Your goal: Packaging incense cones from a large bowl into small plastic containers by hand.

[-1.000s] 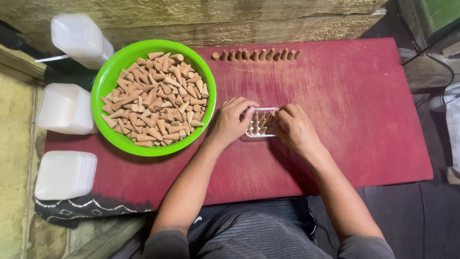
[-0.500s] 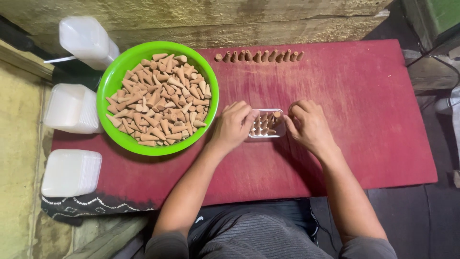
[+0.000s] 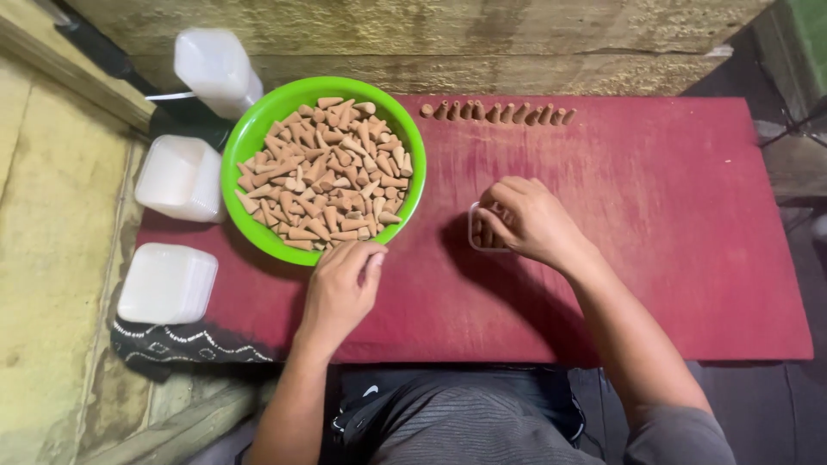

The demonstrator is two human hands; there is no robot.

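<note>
Two hands work on the red board. The right hand lies over a small clear box of cones near the board's middle, its fingers curled down on the box. The left hand rests at the near rim of the green bowl of brown cones, fingers loosely bent; I cannot tell if it holds one. A row of cones stands along the far edge. The board's right half is open.
</note>
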